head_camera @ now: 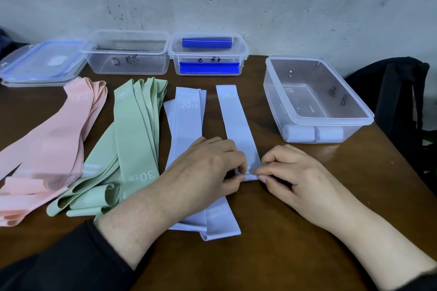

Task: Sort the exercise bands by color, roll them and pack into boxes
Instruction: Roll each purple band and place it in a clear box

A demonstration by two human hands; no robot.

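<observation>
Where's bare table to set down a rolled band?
Bare wood shows right of the right hand, in front of the right box, and along the near edge between the forearms. Crowded: the left half under the pink bands, green bands and lavender stack.

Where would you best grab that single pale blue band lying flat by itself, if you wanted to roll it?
Pinch the single pale blue band at its near short end, one hand per corner, as the left hand and right hand do. It lies lengthwise away from the person, so rolling starts there.
</observation>
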